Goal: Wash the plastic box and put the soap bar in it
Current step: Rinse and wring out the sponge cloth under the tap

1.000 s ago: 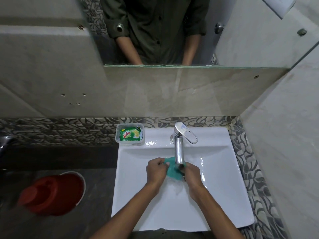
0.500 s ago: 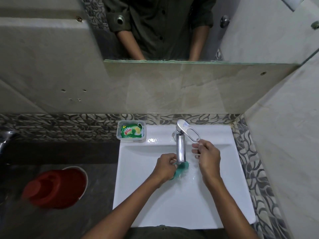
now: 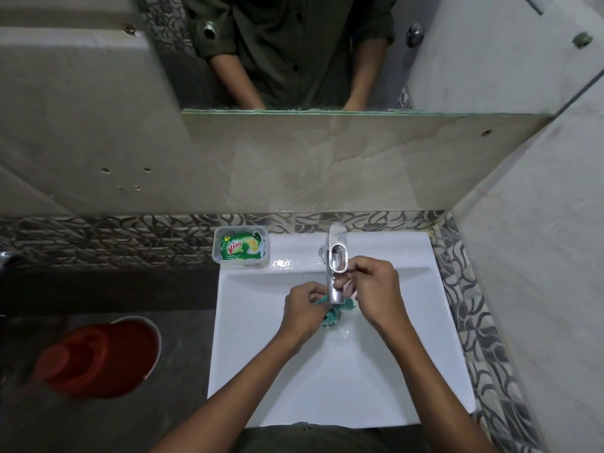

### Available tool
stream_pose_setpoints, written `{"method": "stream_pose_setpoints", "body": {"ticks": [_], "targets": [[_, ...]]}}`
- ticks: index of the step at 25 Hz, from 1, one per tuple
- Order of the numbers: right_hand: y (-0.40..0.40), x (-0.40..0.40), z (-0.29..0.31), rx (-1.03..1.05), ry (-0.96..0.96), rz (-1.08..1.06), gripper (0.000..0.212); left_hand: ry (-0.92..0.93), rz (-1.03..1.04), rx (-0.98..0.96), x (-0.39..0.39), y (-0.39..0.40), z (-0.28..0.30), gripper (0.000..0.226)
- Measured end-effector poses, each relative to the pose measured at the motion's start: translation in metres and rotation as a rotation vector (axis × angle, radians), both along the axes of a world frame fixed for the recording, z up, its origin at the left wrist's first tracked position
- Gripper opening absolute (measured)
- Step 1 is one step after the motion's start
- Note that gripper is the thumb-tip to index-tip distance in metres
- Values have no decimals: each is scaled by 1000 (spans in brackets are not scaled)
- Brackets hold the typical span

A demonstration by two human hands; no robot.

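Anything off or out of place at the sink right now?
One oddity: the wrapped soap bar already sits in the plastic box on the sink's back-left corner, unwashed by the look of it. The left hand holds a green scrubber; right hand is on the tap.

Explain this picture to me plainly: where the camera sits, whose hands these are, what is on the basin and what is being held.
The camera is worn on a person's head and looks down at their own bare hands over a white sink. The left hand grips a teal scrub pad under the tap spout. The right hand has its fingers on the tap lever. On the sink's back left corner stands a clear plastic box holding a wrapped green soap bar. A red bucket stands on the floor. The mirror above reflects the person.
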State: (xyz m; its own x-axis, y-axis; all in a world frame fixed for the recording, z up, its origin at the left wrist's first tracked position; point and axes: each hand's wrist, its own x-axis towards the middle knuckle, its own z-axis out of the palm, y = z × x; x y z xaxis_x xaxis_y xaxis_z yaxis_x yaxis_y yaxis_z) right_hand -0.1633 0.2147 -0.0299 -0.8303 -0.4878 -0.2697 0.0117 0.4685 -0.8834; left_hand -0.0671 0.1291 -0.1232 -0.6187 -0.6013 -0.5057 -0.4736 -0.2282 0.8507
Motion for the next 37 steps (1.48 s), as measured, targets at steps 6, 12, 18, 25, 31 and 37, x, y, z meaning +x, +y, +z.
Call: {"method": "stream_pose_setpoints", "body": {"ticks": [6, 12, 18, 25, 31, 37], "targets": [[19, 28, -76, -27, -652, -209, 21, 153, -213, 79, 13, 17, 6, 34], [23, 13, -102, -287, -1050, -636, 27, 264, -430, -378, 45, 16, -4, 39], [29, -19, -53, -70, -408, -441, 50, 5, -241, -236, 66, 5, -21, 38], [30, -32, 49, -227, 426, -135, 65, -8, -264, -238, 62, -2, -20, 40], [27, -24, -2, -198, 494, -103, 64, 8, -270, -233, 51, -4, -18, 41], [48, 7, -100, 116, 417, -10, 43, 5, -280, -230, 48, -2, -16, 40]]}}
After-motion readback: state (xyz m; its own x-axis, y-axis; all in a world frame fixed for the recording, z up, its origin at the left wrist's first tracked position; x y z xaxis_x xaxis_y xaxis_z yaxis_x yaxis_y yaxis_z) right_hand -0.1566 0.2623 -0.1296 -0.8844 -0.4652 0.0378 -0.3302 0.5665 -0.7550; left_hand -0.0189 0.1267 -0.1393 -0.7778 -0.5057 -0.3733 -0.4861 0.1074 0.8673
